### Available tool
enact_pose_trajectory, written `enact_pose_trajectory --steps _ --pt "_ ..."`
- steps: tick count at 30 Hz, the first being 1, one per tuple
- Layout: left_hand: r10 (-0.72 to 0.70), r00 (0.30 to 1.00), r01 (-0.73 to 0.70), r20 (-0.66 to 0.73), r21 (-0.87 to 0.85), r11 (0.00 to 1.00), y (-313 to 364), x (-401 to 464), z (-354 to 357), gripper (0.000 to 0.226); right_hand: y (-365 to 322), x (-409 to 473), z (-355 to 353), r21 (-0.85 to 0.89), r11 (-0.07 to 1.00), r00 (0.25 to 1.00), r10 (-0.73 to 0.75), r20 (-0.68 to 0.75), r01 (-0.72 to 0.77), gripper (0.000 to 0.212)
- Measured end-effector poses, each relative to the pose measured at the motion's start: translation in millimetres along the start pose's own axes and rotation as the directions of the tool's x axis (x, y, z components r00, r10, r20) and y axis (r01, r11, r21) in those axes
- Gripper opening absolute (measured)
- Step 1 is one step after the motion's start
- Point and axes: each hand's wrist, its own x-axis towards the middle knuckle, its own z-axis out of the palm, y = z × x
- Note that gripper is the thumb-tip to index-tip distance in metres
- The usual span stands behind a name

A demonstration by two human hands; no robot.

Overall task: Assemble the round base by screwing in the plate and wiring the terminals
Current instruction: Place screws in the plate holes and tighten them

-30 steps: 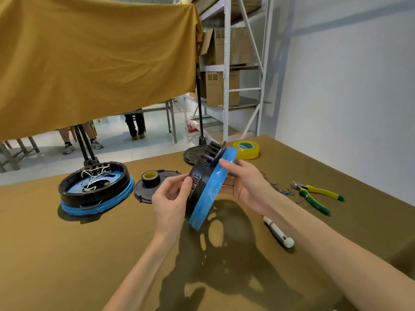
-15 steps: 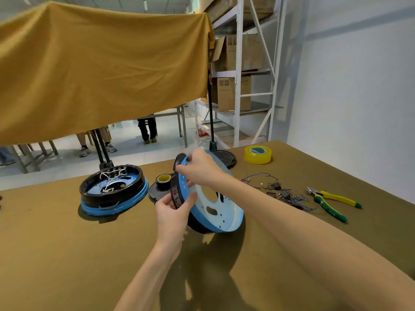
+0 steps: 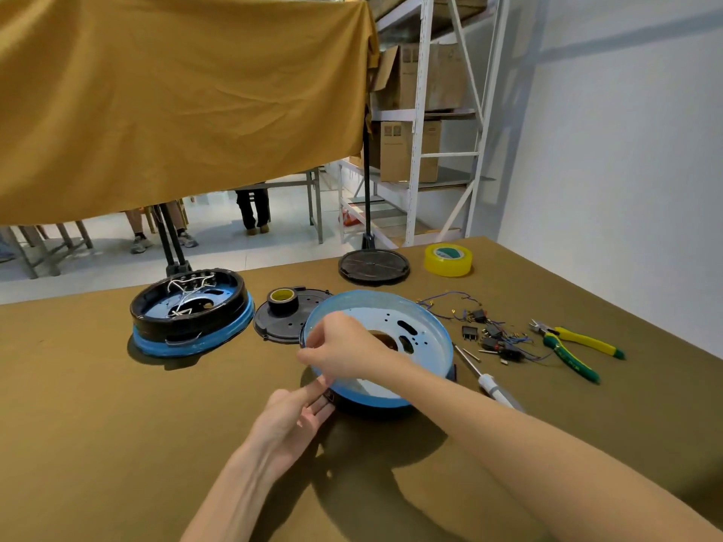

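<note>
Round base [image 3: 395,346] lies flat on the olive table [image 3: 98,444] in front of me, its pale blue dished side facing up, with a dark centre hole and several slots and small holes showing in it. My right hand [image 3: 344,346] reaches across it from the right and pinches the near-left rim between thumb and fingers. My left hand [image 3: 293,418] comes up from below with the fingers stretched out flat and loose, their tips touching the base's near edge at the black underside (whether they grip anything there I cannot tell).

Just behind the base lies a black plate [image 3: 281,318] with a small roll of black tape [image 3: 281,298] on top of it. To the left sits a second base [image 3: 189,311], black ring up and white wires inside. Farther back, a black stand foot [image 3: 373,266] rests on the table, and a roll of yellow tape [image 3: 448,260] stands beside it.

To the right of the base, a loose bundle of wires and small black terminals [image 3: 485,330] is spread on the table. Beyond it lie pliers with yellow and green handles [image 3: 575,348]. A screwdriver with a white handle [image 3: 489,383] lies just beside the base's right edge, partly hidden by my right forearm.
</note>
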Motion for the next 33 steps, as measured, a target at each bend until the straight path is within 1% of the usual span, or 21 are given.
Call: enact_pose_trajectory --steps 2,4,5,7,8,9,11,13,14,17,19,21,23,25,27,28,29,30,31,32,33 --pt "-0.028 1.0 0.029 -0.004 0.016 0.999 -2 0 -3 0.081 -3 7 9 -0.076 0.996 0.999 0.044 0.0 -0.044 0.034" --pt "-0.081 0.997 0.081 -0.015 0.008 0.997 0 2 -8 0.055 0 10 13 -0.067 0.997 0.999 0.049 0.022 -0.048 0.034" --pt "-0.12 0.993 0.12 -0.002 -0.044 0.992 1 3 -13 0.048 2 10 12 -0.04 0.998 0.999 0.041 0.033 -0.04 0.03" --pt "-0.188 0.98 0.195 0.059 -0.149 0.969 6 4 -22 0.048 8 8 9 0.016 1.0 0.999 0.015 0.046 -0.016 0.021" --pt "-0.208 0.973 0.222 0.099 -0.169 0.96 10 3 -25 0.05 13 6 8 0.034 0.999 0.999 0.003 0.051 -0.004 0.014" --pt "-0.228 0.965 0.249 0.133 -0.177 0.952 13 3 -27 0.053 19 4 7 0.049 0.999 0.999 -0.012 0.052 0.009 0.014" --pt "-0.263 0.949 0.291 0.174 -0.155 0.944 16 7 -29 0.067 30 -2 5 0.038 0.999 0.996 -0.041 0.079 0.038 0.034" --pt "-0.286 0.947 0.303 0.145 -0.107 0.947 18 11 -26 0.081 41 -10 1 0.007 0.997 0.989 -0.083 0.122 0.082 0.046" --pt "-0.285 0.952 0.293 0.111 -0.064 0.954 18 13 -24 0.084 45 -13 -2 0.004 0.994 0.985 -0.105 0.135 0.105 0.046" --pt "-0.256 0.966 0.249 0.044 0.121 0.961 14 14 -16 0.083 54 -23 -8 -0.014 0.984 0.976 -0.173 0.131 0.176 0.035" --pt "-0.237 0.971 0.228 0.018 0.213 0.95 11 14 -11 0.079 56 -30 -7 -0.059 0.974 0.971 -0.213 0.109 0.22 0.034" --pt "-0.239 0.971 0.23 0.017 0.225 0.947 10 14 -7 0.08 57 -35 -4 -0.08 0.964 0.966 -0.25 0.069 0.256 0.036" --pt "-0.248 0.969 0.238 0.02 0.204 0.949 11 13 0 0.08 61 -39 -4 -0.067 0.966 0.968 -0.251 0.0 0.25 0.038" --pt "-0.232 0.972 0.234 -0.033 0.151 0.96 10 13 7 0.073 68 -47 -9 0.005 0.969 0.954 -0.241 -0.181 0.246 0.033" --pt "-0.198 0.975 0.208 -0.103 0.088 0.974 7 14 12 0.076 82 -60 -19 0.058 0.969 0.881 -0.193 -0.433 0.241 0.016" --pt "-0.18 0.976 0.189 -0.12 0.071 0.979 4 14 13 0.082 93 -66 -26 0.02 0.982 0.839 -0.15 -0.524 0.188 0.011" --pt "-0.166 0.978 0.175 -0.126 0.067 0.982 2 14 14 0.092 105 -72 -34 -0.053 0.995 0.814 -0.1 -0.572 0.085 0.009" --pt "-0.151 0.98 0.161 -0.127 0.071 0.984 0 15 14 0.099 120 -79 -41 -0.157 0.986 0.813 -0.044 -0.581 -0.059 0.01" --pt "-0.137 0.982 0.147 -0.127 0.076 0.986 -2 16 14 0.103 134 -86 -46 -0.272 0.936 0.818 0.029 -0.575 -0.225 0.017" --pt "-0.124 0.984 0.134 -0.125 0.082 0.988 -5 17 15 0.104 149 -92 -50 -0.371 0.849 0.815 0.114 -0.568 -0.377 0.029" --pt "-0.11 0.986 0.121 -0.123 0.085 0.989 -7 17 16 0.105 160 -98 -51 -0.446 0.749 0.807 0.196 -0.557 -0.49 0.041"
